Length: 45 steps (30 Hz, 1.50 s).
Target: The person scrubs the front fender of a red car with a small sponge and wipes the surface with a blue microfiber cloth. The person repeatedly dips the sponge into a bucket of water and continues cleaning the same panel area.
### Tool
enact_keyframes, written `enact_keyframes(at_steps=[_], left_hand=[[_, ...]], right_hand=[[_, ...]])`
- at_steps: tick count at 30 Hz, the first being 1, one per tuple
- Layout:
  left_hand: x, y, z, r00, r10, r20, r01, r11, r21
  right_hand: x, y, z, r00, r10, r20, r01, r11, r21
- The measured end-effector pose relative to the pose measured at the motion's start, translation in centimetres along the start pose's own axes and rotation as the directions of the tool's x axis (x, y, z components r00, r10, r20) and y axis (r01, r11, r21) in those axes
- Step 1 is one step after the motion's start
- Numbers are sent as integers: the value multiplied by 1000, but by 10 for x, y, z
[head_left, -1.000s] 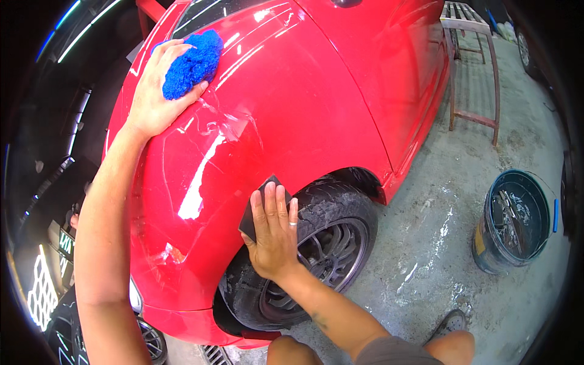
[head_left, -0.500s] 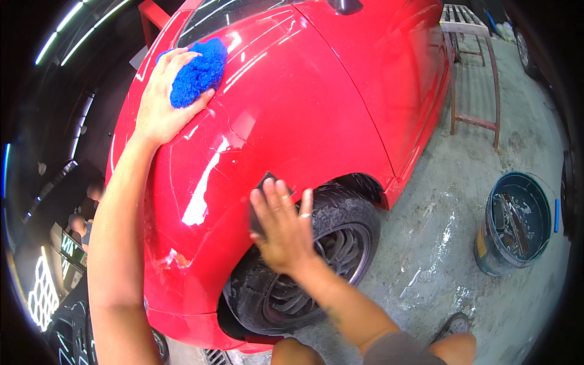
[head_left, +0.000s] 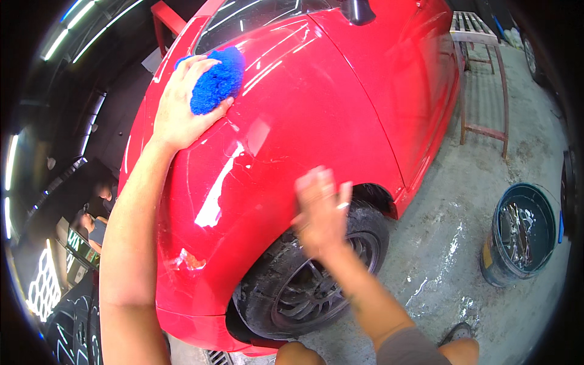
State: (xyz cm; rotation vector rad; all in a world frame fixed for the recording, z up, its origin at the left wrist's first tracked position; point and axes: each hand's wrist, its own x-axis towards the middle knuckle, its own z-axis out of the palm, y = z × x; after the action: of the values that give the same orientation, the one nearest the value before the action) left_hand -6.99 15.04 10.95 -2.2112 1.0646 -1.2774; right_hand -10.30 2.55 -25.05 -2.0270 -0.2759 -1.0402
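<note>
My left hand (head_left: 185, 109) grips a fluffy blue microfiber wash sponge (head_left: 218, 82), resting it on the red car's front fender (head_left: 292, 115) near the windshield. Lower down, my right hand (head_left: 322, 213) lies nearly flat against the fender just above the wheel arch, smeared by motion. Half a second earlier a dark, thin flat pad showed under its palm; now the hand and blur hide nearly all of it. The paint looks wet, with bright light reflections. Below my right hand is the front wheel (head_left: 316, 286), its tire wet and greyish.
A blue-green bucket (head_left: 490, 255) of water with dark strips in it stands on the wet concrete floor (head_left: 432, 255) at right. Behind it is a metal-legged slatted bench (head_left: 483, 131). Two people (head_left: 94, 228) are in the left background. My knees show at the bottom.
The whole view has shifted, so the car sits slightly further right and lower. My right hand has slid up along the fender. My left hand stays on the sponge in the same place.
</note>
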Motion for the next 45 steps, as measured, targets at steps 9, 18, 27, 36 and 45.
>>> enact_keyframes(at_steps=[9, 18, 27, 36, 45], left_hand=[[3, 5, 14, 1000, 14, -1, -14, 1000, -12], [12, 17, 15, 1000, -18, -8, 18, 999, -48], [7, 8, 10, 999, 22, -31, -22, 1000, -11], [-1, -1, 10, 999, 22, -30, -22, 1000, 1], [3, 6, 16, 1000, -20, -19, 20, 1000, -8]], right_hand=[[-14, -22, 10, 988, -26, -151, 51, 985, 166], [24, 95, -6, 867, 453, -207, -415, 887, 203], [25, 89, -4, 945, 281, -168, -284, 959, 9], [-15, -12, -5, 997, -70, -46, 72, 996, 57], [24, 54, 1, 918, 369, -146, -338, 920, 200]])
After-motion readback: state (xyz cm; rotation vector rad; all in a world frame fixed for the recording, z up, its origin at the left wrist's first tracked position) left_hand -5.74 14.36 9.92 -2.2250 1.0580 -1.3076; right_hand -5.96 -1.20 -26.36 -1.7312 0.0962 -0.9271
